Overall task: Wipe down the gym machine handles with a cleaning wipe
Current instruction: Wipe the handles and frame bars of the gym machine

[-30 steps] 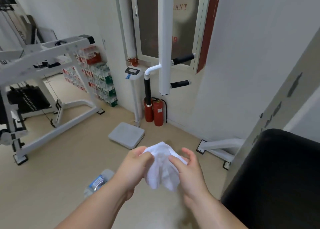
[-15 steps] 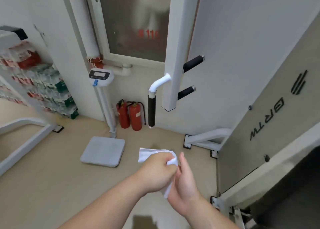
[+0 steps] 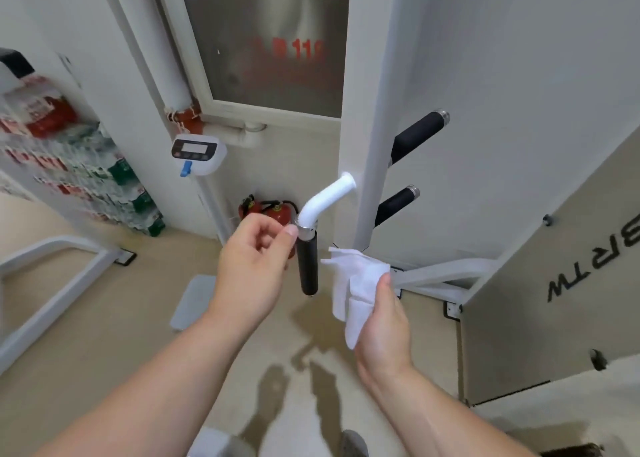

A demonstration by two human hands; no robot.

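Note:
A black vertical handle (image 3: 309,266) hangs from a bent white tube on the machine's white upright arm (image 3: 367,110). Two more black handles, an upper one (image 3: 417,136) and a lower one (image 3: 394,204), stick out to the right of that arm. My left hand (image 3: 254,269) is just left of the vertical handle, its fingers loosely curled and its fingertips by the metal collar at the top, holding nothing. My right hand (image 3: 382,321) pinches a crumpled white wipe (image 3: 353,287) a little to the right of the vertical handle, apart from it.
A floor scale (image 3: 194,301) with a display post (image 3: 197,152) stands left of the handle. Red fire extinguishers (image 3: 266,211) sit by the wall behind. Stacked bottle packs (image 3: 86,179) are at the left. A beige machine panel (image 3: 554,301) fills the right.
I have stepped closer to the machine. My hands have separated: the left let go of the wipe and rose beside the vertical handle, the right kept the wipe.

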